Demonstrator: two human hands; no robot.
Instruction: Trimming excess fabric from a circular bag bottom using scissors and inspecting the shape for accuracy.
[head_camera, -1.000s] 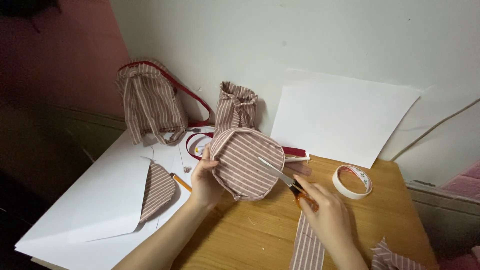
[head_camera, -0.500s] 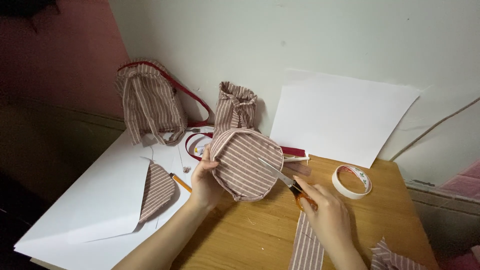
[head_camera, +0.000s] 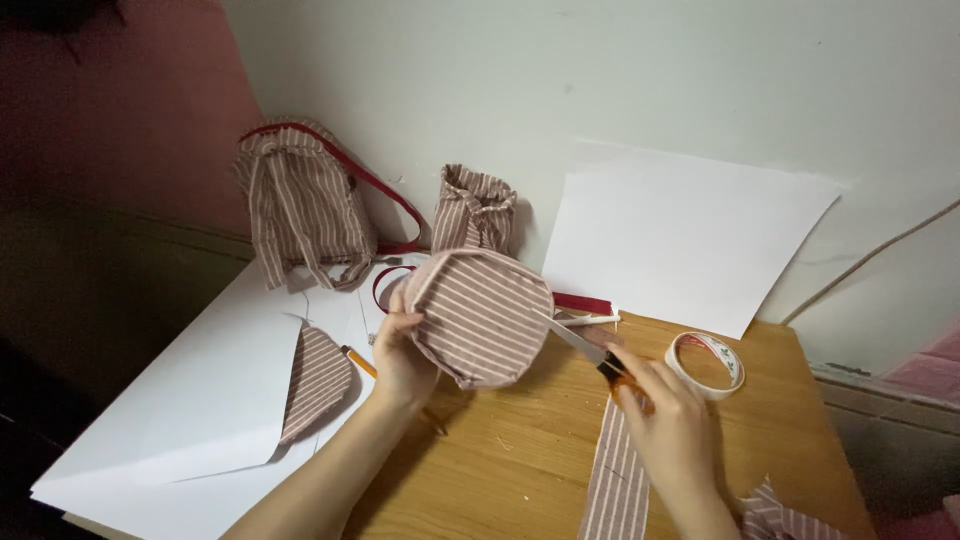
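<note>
Head view, sewing work at a wooden counter (head_camera: 520, 470). The landmark is the round pink-and-white striped fabric panel (head_camera: 480, 318), held up on edge above the counter's middle.

Left of the panel, a large white paper sheet (head_camera: 190, 400) overhangs the counter, with a half-round striped fabric piece (head_camera: 318, 378) lying on it and an orange pencil (head_camera: 358, 361) just beside that piece. Behind and right of the panel, a second white sheet (head_camera: 680, 235) leans against the wall. Behind and left of it hangs a striped drawstring bag with a red strap (head_camera: 300, 205); directly behind stands a smaller striped pouch (head_camera: 473, 208). Below and right of the panel, a long striped fabric strip (head_camera: 615, 480) runs toward the counter's near edge. Right of the panel lies a roll of white tape (head_camera: 705, 365).

The left hand (head_camera: 400, 350) is closed on the panel's left rim, thumb in front. The right hand (head_camera: 670, 425) is wrapped around the orange handles of a pair of scissors (head_camera: 590, 350), whose blades reach the panel's right edge; how far the blades stand apart cannot be told.

The step in hand appears to be trimming the panel's edge. The next cut would call for a steady rim and blades kept close along the outline.
</note>
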